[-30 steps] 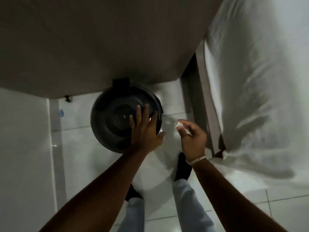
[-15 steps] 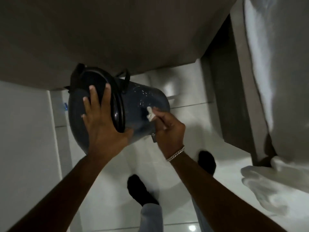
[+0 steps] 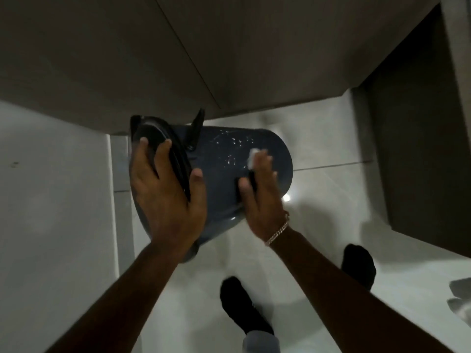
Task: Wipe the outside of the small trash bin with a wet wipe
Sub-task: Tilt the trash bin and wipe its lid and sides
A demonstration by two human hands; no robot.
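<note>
- Left hand (image 3: 165, 197): your fingers are spread across the dark lid (image 3: 158, 149), fingertips on its face, thumb hooked over the rim onto the body. You are clamping the lid end, likely to keep the lid closed and stop the bin rolling while it is rubbed.
- Small trash bin (image 3: 219, 179): dark blue, held off the floor tiles (image 3: 331, 200) between your two hands, in front of the cabinet (image 3: 127, 59). It lies tipped on its side: long axis running roughly left to right, lid end under your left fingers, base end pointing right beyond your right fingertips. This presumably brings the side wall up to face you.
- Black handle (image 3: 195, 131): stands up from the body just beyond your left thumb.
- Wet wipe (image 3: 252, 156): small white wad, showing at your right fingertips, pressed against the bin wall. Wet flecks glisten on the wall just left of it.
- Right hand (image 3: 260, 194): fingers extended and laid flat over the wall, pinning the wipe underneath rather than pinching it; blurred, so finer detail is unclear.
</note>
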